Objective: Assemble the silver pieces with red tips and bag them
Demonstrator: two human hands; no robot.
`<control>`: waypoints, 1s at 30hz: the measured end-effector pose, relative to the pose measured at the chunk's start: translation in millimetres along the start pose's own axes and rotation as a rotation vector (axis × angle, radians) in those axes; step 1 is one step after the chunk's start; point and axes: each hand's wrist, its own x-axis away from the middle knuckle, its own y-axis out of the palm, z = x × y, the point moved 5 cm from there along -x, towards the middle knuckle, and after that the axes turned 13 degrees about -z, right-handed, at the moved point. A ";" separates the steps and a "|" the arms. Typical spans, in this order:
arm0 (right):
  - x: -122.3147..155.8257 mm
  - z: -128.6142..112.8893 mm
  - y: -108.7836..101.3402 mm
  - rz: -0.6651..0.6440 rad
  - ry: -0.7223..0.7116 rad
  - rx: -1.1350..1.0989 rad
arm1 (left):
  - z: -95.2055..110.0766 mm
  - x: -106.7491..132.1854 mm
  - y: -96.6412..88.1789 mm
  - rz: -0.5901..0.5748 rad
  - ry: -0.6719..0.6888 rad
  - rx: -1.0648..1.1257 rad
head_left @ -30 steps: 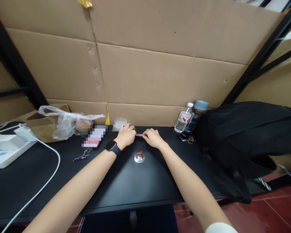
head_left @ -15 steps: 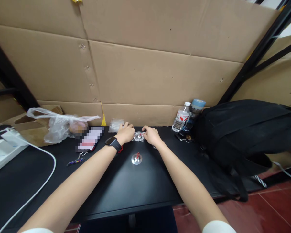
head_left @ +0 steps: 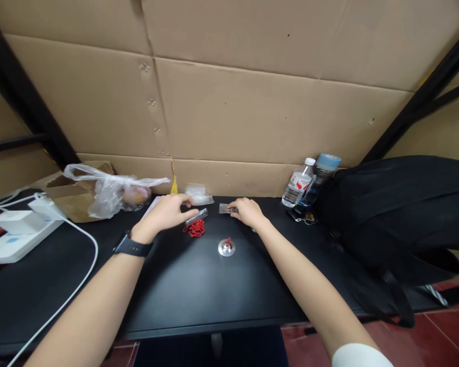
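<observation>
My left hand [head_left: 170,211] is over the left middle of the black table, thumb and fingers apart. Just under its thumb lies a clear plastic piece [head_left: 197,217], beside a bundle of red cord [head_left: 194,229]. My right hand [head_left: 248,210] has its fingers closed on the edge of a small clear plastic bag [head_left: 224,208]; what the bag holds, if anything, is hidden. Nearer to me, a shiny domed metal disc [head_left: 226,248], like a finger cymbal, lies flat with a red cord loop at its centre. Something small and pale shows partly behind my right wrist.
Clear plastic bags [head_left: 199,194] lie against the cardboard wall [head_left: 252,117]. To the right stand a water bottle [head_left: 299,183], a blue-lidded bottle [head_left: 325,168] and a black backpack [head_left: 401,219]. A knotted plastic bag [head_left: 110,196] and white power strip [head_left: 26,234] are on the left.
My hands, close together around a metal disc in clear plastic before, are now apart. The left has moved left, uncovering the red cord. That disc no longer shows between them.
</observation>
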 end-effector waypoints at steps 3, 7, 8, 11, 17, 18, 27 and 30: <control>-22.2 -4.8 -3.6 -0.017 0.047 0.038 | -0.7 11.3 12.4 -0.028 0.009 0.001; -43.6 -17.2 -5.3 -0.037 0.028 0.036 | 1.3 10.9 15.4 -0.052 -0.036 -0.050; -45.1 -20.1 -5.1 -0.043 0.017 0.035 | 1.1 10.6 13.8 -0.057 -0.040 -0.063; -37.9 -25.3 -6.6 -0.036 -0.016 0.015 | -1.3 11.5 8.9 -0.041 -0.044 -0.093; 12.1 -18.2 -20.7 0.090 -0.116 -0.089 | -10.6 13.9 18.3 -0.059 -0.089 -0.063; 21.3 -15.2 -21.8 0.104 -0.134 -0.104 | -11.6 13.7 19.4 -0.067 -0.090 -0.067; 72.7 -4.9 -28.3 0.298 -0.225 -0.395 | 4.8 10.5 1.5 0.169 -0.066 0.135; 76.2 -22.1 -32.0 0.340 -0.323 -0.408 | 24.0 2.1 16.7 0.144 0.006 0.316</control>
